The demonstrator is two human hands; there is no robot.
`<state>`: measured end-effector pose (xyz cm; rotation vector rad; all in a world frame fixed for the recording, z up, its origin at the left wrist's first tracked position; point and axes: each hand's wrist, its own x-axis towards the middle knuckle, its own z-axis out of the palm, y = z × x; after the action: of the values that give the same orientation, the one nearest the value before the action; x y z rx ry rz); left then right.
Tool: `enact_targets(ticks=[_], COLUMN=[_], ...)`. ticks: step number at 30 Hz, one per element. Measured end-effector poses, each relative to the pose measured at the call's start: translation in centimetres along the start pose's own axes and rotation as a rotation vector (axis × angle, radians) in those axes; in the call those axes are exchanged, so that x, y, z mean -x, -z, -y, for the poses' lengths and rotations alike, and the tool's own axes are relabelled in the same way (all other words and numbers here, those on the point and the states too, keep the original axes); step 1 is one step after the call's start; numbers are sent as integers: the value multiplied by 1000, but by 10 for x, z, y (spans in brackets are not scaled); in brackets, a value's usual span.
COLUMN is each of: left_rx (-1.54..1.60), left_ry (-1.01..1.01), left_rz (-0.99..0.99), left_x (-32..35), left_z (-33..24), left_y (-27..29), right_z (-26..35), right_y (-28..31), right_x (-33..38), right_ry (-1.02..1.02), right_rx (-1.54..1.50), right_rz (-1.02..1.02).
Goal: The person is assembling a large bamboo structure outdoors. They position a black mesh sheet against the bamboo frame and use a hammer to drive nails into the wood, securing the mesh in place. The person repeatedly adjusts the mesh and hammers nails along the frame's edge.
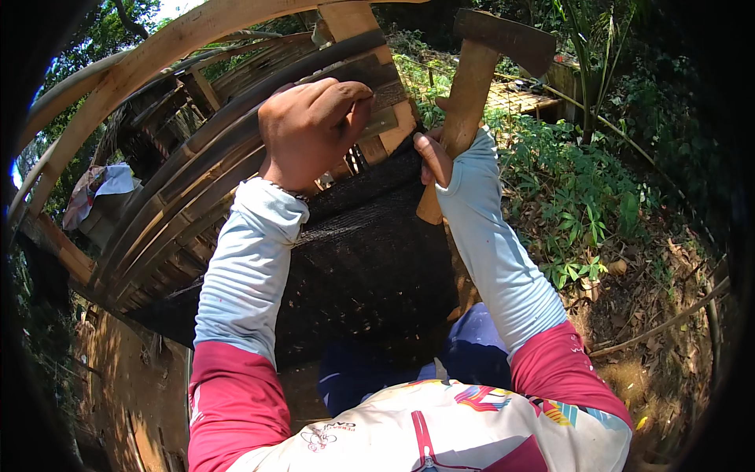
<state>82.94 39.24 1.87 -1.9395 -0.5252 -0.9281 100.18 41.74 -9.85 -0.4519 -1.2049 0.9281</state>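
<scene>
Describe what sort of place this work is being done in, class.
Probably a rural yard outdoors: leafy green plants and dry leaf litter cover the ground, and a rough fence of split bamboo slats stands under trees in sunlight.

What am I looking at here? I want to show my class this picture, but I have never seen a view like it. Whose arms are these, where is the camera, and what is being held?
The camera sits on a person's head and looks down, so the two arms rising from the lower edge are that person's own. Its wide lens bends straight edges near the rim. No machine is involved, only bare hands. The left hand presses closed against dark wooden slats of a rough fence-like frame, where a black mesh net hangs. What its fingers pinch cannot be seen. The right hand grips the wooden handle of a hammer-like tool, raised with its dark head up. Green plants and dry leaves cover the ground at right.
</scene>
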Motion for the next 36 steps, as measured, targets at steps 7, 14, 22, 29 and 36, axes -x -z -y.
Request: enact_targets(ticks=[7, 14, 22, 29, 36], left_rx=[-44, -98, -124, 28, 136], left_ry=[-85, -86, -101, -159, -150], left_rz=[62, 84, 109, 108, 148], left_x=[2, 4, 4, 4, 4], left_z=[0, 0, -1, 1, 3], left_y=[2, 1, -1, 2, 6], right_z=[-1, -15, 3, 7, 1], right_y=[-6, -11, -23, -27, -35], right_x=[20, 23, 7, -7, -5], right_ry=[-33, -60, 3, -14, 100], right_rx=[-16, 30, -98, -43, -21], right_rz=[29, 45, 19, 43, 27])
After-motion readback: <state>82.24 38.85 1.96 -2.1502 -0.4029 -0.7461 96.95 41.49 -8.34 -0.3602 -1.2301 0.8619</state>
